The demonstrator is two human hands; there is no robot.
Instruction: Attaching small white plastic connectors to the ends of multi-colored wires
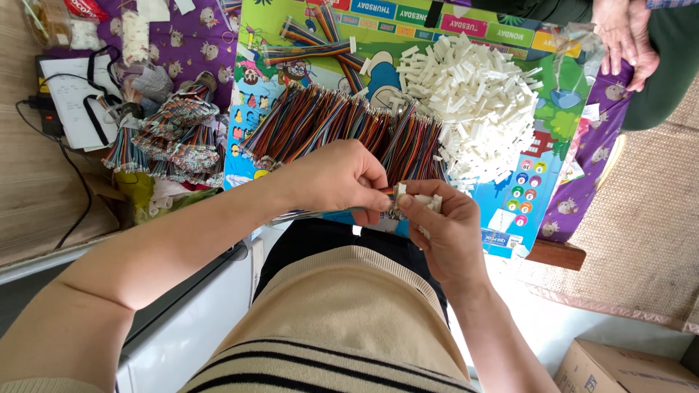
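My left hand (342, 178) pinches a flat multicoloured ribbon cable (313, 214) near its end, the cable trailing left under my wrist. My right hand (444, 225) holds a small white plastic connector (421, 198) against the cable's tip, and the two hands touch. Just beyond them lies a row of many multicoloured ribbon cables (342, 127) on a colourful cartoon mat (531, 182). A heap of white plastic connectors (473, 102) sits on the mat to the right of the cables.
A pile of finished cables with connectors (171, 142) lies at the left on purple cloth. Another person's hands (622, 36) rest at the top right. A notepad and black cord (69, 94) lie far left. A cardboard box (619, 367) stands at the bottom right.
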